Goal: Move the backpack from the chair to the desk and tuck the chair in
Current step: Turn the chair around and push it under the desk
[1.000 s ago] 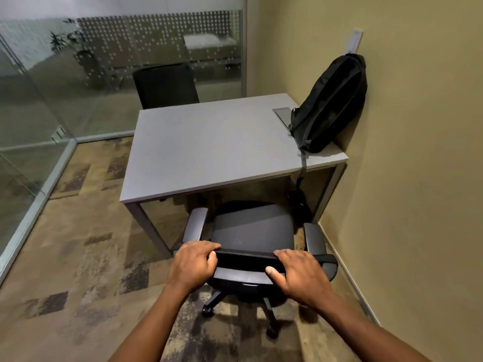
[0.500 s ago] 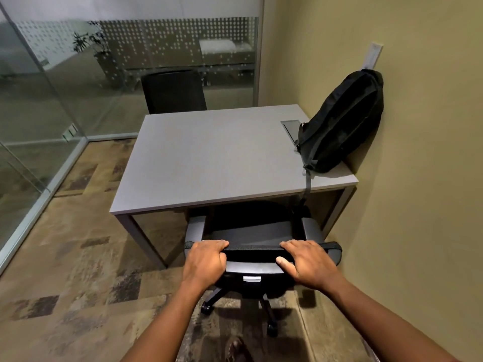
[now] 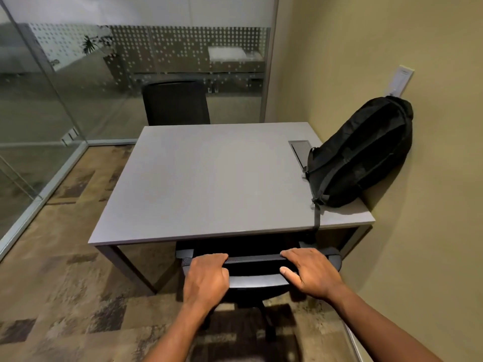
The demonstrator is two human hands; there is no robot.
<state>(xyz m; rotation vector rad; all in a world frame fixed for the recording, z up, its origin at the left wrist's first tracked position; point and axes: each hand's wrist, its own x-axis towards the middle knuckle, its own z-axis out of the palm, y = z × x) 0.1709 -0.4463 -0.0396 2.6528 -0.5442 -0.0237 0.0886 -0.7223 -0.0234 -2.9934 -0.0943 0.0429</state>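
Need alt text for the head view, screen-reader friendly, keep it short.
Both hands, left hand and right hand, grip the top of a black office chair whose seat sits under a grey rectangular desk. A black fabric backpack stands on the desk's right side, leaning against the beige wall. A second black chair faces from the far side.

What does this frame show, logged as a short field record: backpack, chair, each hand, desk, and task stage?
backpack: black backpack on the desk's far right corner, leaning against the wall, one strap hanging over the front edge
desk: grey desk, otherwise bare, cable hatch beside the backpack
chair: office chair with its seat under the desk, backrest top at the desk's front edge
left hand: left hand gripping the backrest top
right hand: right hand resting on the backrest top, fingers over it
second chair: second chair at the far side
task stage: backpack placed; chair nearly or fully tucked
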